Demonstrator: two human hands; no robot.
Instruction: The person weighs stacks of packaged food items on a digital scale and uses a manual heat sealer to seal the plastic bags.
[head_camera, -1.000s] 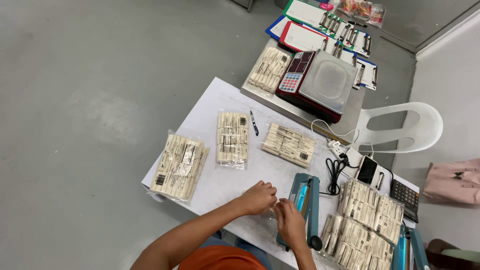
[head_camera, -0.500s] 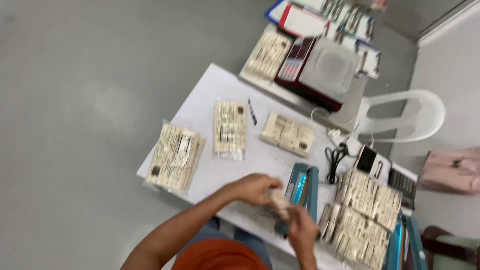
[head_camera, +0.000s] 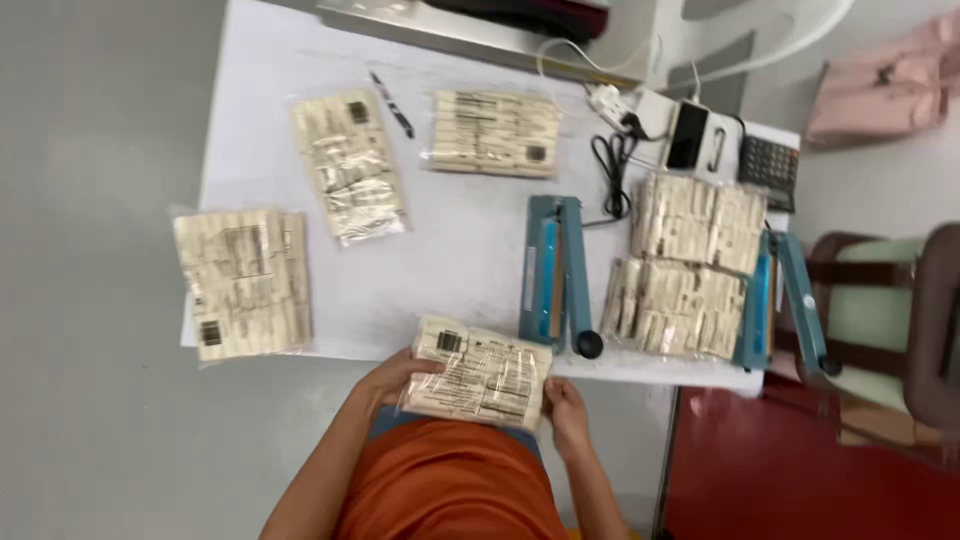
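I hold one clear bag of small cream packets (head_camera: 478, 374) with both hands, at the near edge of the white surface (head_camera: 470, 250), just above my orange shirt. The bag is flat and a little tilted, with its barcode label facing up at the far left corner.

My left hand (head_camera: 398, 376) has the left short side: the thumb lies on top near the label and the other fingers are curled under the bag, so I cannot see them. My right hand (head_camera: 567, 412) holds the right lower corner in the same way, closed on the edge. Both forearms come up from below, elbows close to my body, wrists almost straight.

To do this well, I think the bag should stay level and be held at its edges only, so the packets inside do not slide to one side and the plastic stays smooth. A light and even grip on both sides seems enough; pressing hard could wrinkle the film.

The blue heat sealer (head_camera: 556, 272) lies just beyond the bag, to its right, with its arm down. Three other filled bags lie further on the surface, and a stack of bags (head_camera: 690, 262) rests between this sealer and a second sealer (head_camera: 790, 300).
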